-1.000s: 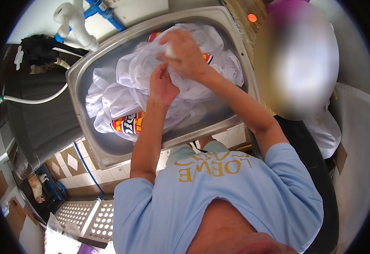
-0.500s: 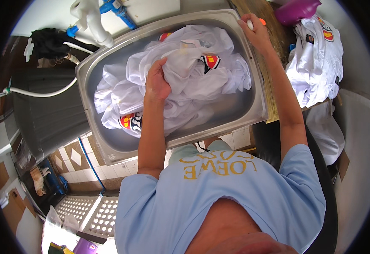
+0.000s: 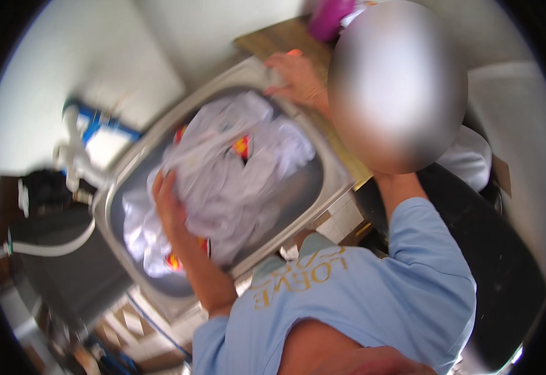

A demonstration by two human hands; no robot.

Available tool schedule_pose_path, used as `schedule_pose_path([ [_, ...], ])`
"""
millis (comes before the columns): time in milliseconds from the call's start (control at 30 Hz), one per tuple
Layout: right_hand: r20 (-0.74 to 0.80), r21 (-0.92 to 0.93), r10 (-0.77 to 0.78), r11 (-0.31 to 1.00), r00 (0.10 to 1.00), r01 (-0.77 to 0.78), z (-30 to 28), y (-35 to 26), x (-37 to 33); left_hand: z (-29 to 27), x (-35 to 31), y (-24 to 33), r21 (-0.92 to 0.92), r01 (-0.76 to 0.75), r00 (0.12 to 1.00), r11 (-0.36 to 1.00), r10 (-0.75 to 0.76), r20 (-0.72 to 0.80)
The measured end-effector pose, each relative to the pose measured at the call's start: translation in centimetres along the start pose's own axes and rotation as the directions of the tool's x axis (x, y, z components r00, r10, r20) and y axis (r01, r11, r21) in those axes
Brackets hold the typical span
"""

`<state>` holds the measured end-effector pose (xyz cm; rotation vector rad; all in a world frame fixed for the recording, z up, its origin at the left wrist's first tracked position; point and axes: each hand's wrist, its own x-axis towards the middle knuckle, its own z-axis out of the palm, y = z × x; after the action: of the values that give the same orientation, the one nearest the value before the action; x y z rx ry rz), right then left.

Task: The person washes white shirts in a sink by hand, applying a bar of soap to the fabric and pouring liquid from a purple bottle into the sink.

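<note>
A steel sink basin (image 3: 338,181) holds a wet heap of white garments (image 3: 223,187) with red, yellow and black printed patches. At the heap's left side, my left hand (image 3: 172,203) has its fingers and thumb closed about the white fabric, though blur softens the grip. By the basin's far right corner, my right hand (image 3: 298,80) curls its fingers and thumb around a small pale object (image 3: 277,77), whose kind is too smeared to make out. A blurred oval patch hides part of my right forearm.
A wooden board (image 3: 304,34) borders the basin, bearing a purple container (image 3: 330,17). White and blue pipes (image 3: 76,147) stand at the left, above a dark grey appliance (image 3: 60,269) and a pale hose (image 3: 60,250). A black surface (image 3: 466,250) lies at my right.
My view has turned and shifted, so the basin sits lower and tilts more. My right hand stays by the far right corner, its fingers more spread. My left hand remains at the garments.
</note>
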<state>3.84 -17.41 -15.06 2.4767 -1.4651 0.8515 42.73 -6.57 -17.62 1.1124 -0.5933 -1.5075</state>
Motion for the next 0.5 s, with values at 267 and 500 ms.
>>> schedule_pose_path([
  [267, -0.081, 0.221, 0.141, 0.968, 0.987, -0.12, -10.0, -1.3, -5.1, -4.0, -0.1, 1.6, 0.672, -0.321, 0.904, 0.668, 0.427, 0.008],
  [500, -0.45, -0.008, 0.481, 0.84, 0.752, -0.542, -23.5, 12.4, -8.8, 7.6, -3.9, 1.3, 0.841, -0.461, 0.772, 0.284, 0.596, 0.222],
])
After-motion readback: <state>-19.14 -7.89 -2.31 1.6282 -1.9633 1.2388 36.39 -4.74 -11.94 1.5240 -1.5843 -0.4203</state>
